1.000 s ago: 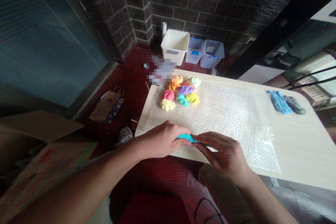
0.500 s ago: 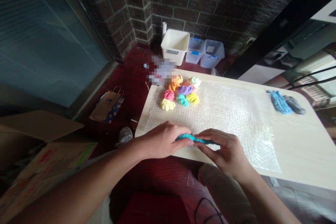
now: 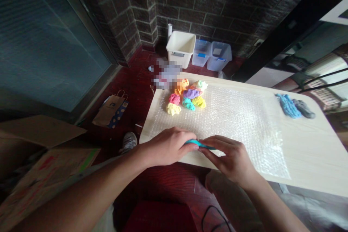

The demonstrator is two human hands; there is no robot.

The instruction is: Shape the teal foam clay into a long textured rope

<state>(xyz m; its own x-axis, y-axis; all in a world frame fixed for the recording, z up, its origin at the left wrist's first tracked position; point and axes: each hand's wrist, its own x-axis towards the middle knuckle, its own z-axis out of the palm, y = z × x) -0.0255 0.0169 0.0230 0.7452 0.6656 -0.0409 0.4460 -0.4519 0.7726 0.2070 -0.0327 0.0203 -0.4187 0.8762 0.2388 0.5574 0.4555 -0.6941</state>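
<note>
My left hand (image 3: 175,146) pinches the left end of a teal strip of modelling clay (image 3: 196,143) between thumb and fingers. On the strip's other end, my right hand (image 3: 231,154) is closed in a similar pinch. Both hands hover over the near edge of the bubble wrap (image 3: 231,116), and the fingers cover part of the strip. Beyond them sits a cluster of crumpled clay lumps, among them a pale yellow lump (image 3: 173,108), a pink lump (image 3: 174,98), a purple lump (image 3: 191,94), a turquoise lump (image 3: 188,103) and a bright yellow lump (image 3: 199,102).
A blue lump (image 3: 288,106) and a grey lump (image 3: 303,108) lie at the right of the pale table (image 3: 312,148). Behind the table stand a white bin (image 3: 180,49) and two clear boxes. An open cardboard box (image 3: 49,166) and a paper bag (image 3: 110,107) are at left.
The teal strip looked longer half a second ago, showing past the right fingers; now less of it is visible. Both hands keep their grip in nearly the same place.
</note>
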